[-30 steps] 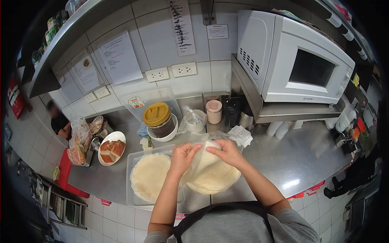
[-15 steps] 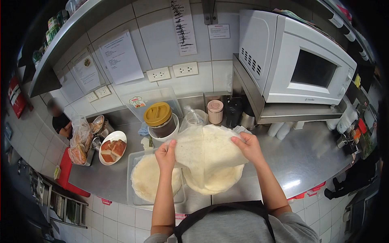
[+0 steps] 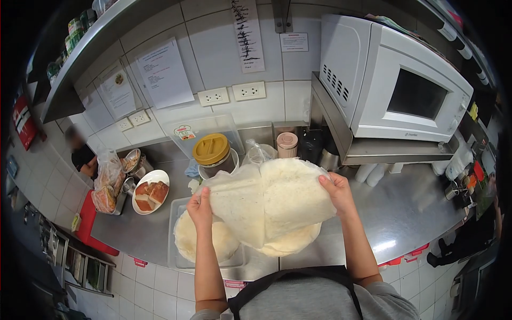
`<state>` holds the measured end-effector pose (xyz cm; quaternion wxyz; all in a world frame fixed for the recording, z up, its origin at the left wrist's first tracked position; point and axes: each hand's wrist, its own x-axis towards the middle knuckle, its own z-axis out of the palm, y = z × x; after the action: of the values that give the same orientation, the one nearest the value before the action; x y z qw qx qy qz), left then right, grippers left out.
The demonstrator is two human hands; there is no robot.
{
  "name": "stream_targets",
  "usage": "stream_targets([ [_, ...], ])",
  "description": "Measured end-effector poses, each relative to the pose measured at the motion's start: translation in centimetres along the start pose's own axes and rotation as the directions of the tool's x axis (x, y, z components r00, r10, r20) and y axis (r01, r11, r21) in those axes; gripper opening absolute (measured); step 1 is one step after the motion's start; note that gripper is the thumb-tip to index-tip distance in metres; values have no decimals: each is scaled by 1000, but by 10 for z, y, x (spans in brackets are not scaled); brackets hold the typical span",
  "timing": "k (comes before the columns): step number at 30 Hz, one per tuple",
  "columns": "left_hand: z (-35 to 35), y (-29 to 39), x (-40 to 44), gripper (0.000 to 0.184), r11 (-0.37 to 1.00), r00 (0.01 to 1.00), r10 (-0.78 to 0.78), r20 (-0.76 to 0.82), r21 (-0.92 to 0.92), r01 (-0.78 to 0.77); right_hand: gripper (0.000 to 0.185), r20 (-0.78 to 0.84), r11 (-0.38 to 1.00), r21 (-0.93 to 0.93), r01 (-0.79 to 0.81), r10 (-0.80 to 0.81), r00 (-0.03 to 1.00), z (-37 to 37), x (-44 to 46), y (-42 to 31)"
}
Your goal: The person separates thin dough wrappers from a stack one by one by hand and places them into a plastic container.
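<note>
A wide, thin, pale sheet [image 3: 266,200] with a crease down its middle is stretched between my two hands; I cannot tell if it is dough or paper. My left hand [image 3: 201,207] pinches its left edge, thumb on top. At the opposite edge, my right hand [image 3: 337,193] grips it the same way. Below the sheet, partly covered by it, lies a pale round dough stack [image 3: 293,242] on the counter. Under my left forearm, more round pale dough [image 3: 221,242] sits in a clear plastic container [image 3: 172,250].
A yellow-lidded jar [image 3: 211,150] and a pink-lidded jar [image 3: 287,144] stand behind the sheet. Bread pieces fill a white bowl [image 3: 166,184] at left, beside a plastic bag [image 3: 108,176]. A microwave [image 3: 368,85] sits on a shelf above the steel counter [image 3: 394,213]. Another person [image 3: 82,154] is at far left.
My hands have moved apart, the left going left and the right going right and slightly up. The sheet is now spread wider and flatter, covering more of the dough stack.
</note>
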<state>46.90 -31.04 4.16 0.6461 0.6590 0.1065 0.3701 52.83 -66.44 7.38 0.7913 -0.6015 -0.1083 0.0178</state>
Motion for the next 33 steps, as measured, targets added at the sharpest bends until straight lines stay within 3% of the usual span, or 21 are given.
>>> stream_targets([
  [6, -47, -33, 8, 28, 995, 995, -40, -93, 86, 48, 21, -45, 982, 147, -114, 122, 991, -6, 4, 15],
  [9, -62, -50, 7, 35, 990, 978, 18, -207, 142, 12, 24, -97, 957, 225, -185, 211, 973, -21, 11, 51],
  [12, -103, -80, 12, 38, 971, 917, 22, -398, 228, 76, 29, -132, 930, 292, -224, 271, 954, -49, 19, 77],
  [13, -120, -85, 11, 39, 964, 911, -67, -407, 210, 164, 31, -138, 922, 311, -232, 285, 948, -60, 21, 85],
  [16, -159, -114, 3, 38, 852, 907, -237, -349, 374, 366, 38, -237, 920, 114, -375, 392, 889, -89, 22, 133],
  [17, -174, -129, 0, 37, 827, 915, -298, -271, 405, 390, 40, -343, 922, -196, -334, 254, 904, -103, 19, 159],
  [18, -177, -125, -4, 36, 826, 905, -336, -263, 379, 417, 41, -390, 824, -492, -280, 79, 917, -117, 17, 186],
  [19, -169, -118, -8, 36, 826, 894, -371, -252, 352, 441, 43, -376, 636, -739, -224, -113, 920, -121, 21, 199],
  [22, -139, -72, -8, 38, 804, 827, -557, -78, 200, 561, 48, -409, 719, -641, -267, -26, 912, -109, 13, 185],
  [25, -114, -28, 9, 39, 824, 830, -552, 79, 199, 530, 49, -427, 780, -530, -334, 95, 899, -114, 10, 185],
  [27, -113, -16, 27, 40, 844, 821, -533, 204, 196, 499, 45, -411, 782, -557, -280, 34, 911, -108, 1, 182],
  [30, -128, -8, 40, 38, 843, 813, -537, 226, 110, 526, 45, -383, 718, -655, -236, -47, 923, -103, -14, 176],
  [33, -162, -36, 43, 50, 758, 736, -651, 183, 187, 624, 42, -374, 702, -691, -172, -143, 916, -100, -17, 182],
])
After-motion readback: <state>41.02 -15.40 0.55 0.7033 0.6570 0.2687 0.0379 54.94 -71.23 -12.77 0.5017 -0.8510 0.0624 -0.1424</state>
